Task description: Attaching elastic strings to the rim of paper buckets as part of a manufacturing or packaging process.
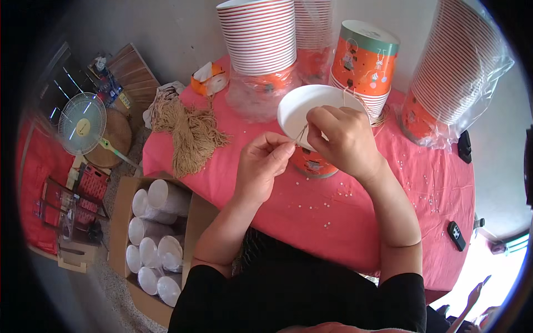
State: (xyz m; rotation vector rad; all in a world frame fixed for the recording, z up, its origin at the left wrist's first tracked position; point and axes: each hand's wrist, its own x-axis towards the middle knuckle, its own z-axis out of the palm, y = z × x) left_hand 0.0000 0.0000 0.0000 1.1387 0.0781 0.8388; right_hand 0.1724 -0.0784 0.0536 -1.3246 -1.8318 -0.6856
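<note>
My left hand pinches one part of a thin tan cord between thumb and forefinger. Just to its right, my right hand grips the same cord with bent fingers. Both hands are over the near side of an orange printed paper bucket with a white inside, standing upright on the table. My right hand hides part of its rim. More reddish-tan cord ends show behind the right hand, at the bucket's far rim. Whether the cord is knotted cannot be made out.
A tan cord bundle lies on the pink-covered table. Nested bucket stacks stand behind, one in plastic, beside an upside-down bucket. White beads and a black remote lie rightward. A carton stands left.
</note>
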